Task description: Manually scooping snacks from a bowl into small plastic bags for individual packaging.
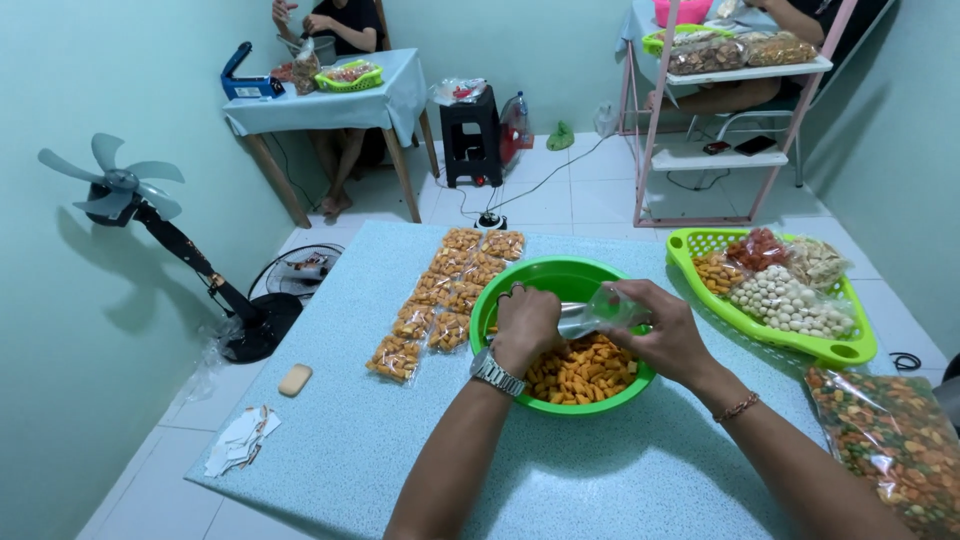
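Clear plastic bag (600, 310), small and thin, hangs over the green bowl (500, 290) at the middle of the blue speckled table (350, 440), held between both hands just above the heap of orange snack pieces (585, 368) in the bowl's near half. The right hand (665, 335) has its fingers closed around the bag's right side, while the left hand (525, 322), a metal watch (497, 373) at its wrist, curls over the left end; whether it also grips a scoop or only the bag's mouth is hard to tell, since a grey shape there is blurred. The film looks soft, light and somewhat slippery, likely to crumple or fold shut under a loose hold, so the safest grip is by the rim of the mouth, pinched on both sides to keep it open. The snack pieces look dry, light and brittle, and would probably crush if squeezed through the film. To the left of the bowl lie two rows of filled packets (450, 300); to the right sits a green tray (850, 350) of mixed snacks, and a large bag of mixed snacks (890, 450) lies at the near right.
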